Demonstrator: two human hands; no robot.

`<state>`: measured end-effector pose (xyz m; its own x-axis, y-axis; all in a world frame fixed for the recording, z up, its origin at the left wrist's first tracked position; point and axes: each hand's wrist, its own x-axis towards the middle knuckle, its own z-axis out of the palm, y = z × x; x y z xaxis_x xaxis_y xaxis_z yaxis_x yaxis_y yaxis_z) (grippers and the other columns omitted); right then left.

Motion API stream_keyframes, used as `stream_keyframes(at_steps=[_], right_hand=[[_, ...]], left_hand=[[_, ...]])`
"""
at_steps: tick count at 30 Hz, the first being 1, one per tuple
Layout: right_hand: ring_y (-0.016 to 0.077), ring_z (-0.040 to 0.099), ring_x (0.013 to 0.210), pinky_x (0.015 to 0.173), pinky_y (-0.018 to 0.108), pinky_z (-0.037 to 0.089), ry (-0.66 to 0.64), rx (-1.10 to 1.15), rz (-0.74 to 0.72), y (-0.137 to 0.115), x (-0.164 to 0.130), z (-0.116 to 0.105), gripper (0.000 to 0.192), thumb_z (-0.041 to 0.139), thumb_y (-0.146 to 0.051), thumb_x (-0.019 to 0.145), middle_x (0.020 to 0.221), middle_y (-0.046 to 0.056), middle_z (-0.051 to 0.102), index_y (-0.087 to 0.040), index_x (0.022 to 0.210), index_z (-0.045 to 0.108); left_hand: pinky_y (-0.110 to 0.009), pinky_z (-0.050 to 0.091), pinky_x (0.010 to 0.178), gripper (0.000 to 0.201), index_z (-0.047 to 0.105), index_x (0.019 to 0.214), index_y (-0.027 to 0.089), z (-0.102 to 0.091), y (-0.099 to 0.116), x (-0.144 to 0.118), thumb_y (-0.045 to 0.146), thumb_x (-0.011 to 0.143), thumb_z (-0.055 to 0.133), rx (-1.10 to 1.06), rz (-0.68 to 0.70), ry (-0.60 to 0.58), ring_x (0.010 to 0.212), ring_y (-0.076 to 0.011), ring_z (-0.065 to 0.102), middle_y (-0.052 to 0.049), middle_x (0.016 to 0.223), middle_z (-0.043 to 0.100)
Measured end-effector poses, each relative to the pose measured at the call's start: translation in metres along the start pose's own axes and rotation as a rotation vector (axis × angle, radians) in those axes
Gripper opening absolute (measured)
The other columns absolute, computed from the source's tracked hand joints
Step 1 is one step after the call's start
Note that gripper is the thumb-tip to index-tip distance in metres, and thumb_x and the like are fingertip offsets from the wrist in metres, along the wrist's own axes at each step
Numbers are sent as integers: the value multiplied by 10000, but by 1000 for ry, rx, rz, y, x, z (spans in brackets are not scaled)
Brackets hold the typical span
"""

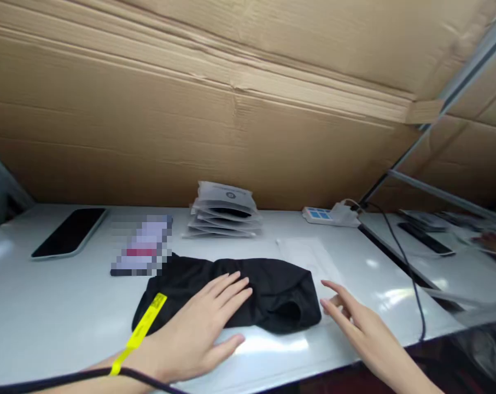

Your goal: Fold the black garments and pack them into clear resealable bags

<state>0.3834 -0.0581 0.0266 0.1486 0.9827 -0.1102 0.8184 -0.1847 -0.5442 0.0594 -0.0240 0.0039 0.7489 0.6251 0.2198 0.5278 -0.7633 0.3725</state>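
A folded black garment [268, 290] lies on the white table, its exact kind unclear, with a dark opening near its right end. Across its middle rests my left hand [206, 323], palm down with the fingers stretched out. A yellow tag band circles that wrist. Just off the garment's right end is my right hand [350, 317], its fingers apart and nothing between them. Behind the garment, partly covered by it, lies a clear plastic bag [309, 254].
A stack of several frosted bags [225, 210] stands by the cardboard wall [149, 126]. Two phones [69, 232] lie at the left, one blurred out. A power strip [330, 215] sits at the back right; a black cable [412, 273] hangs over the table's edge. Another person's hand [494, 241] shows far right.
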Motion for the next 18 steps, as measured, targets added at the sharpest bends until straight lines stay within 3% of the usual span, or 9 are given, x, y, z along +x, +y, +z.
stream_keyframes(at_steps=[6,12,18], right_hand=[[208,663,710,719,320,519,19,44,-72,-6,6,20,630,428,-569,856,830,28,674,-187,1356,462],[171,599,580,593,291,506,112,125,-159,-9,14,30,571,465,-499,820,714,-12,595,-186,1294,520],[166,601,631,579,274,492,193,186,-240,-47,18,22,482,477,-465,837,747,4,602,-199,1227,576]], left_hand=[[-502,288,1197,646,311,1509,277,8,0,2,362,919,561,17,102,-117,1464,-301,261,-45,1594,276],[-489,231,1219,583,361,1485,236,3,2,2,379,941,514,33,144,-149,1473,-292,238,-61,1580,318],[-490,245,1212,564,377,1470,207,2,3,5,419,957,481,22,185,-146,1446,-298,310,-90,1558,364]])
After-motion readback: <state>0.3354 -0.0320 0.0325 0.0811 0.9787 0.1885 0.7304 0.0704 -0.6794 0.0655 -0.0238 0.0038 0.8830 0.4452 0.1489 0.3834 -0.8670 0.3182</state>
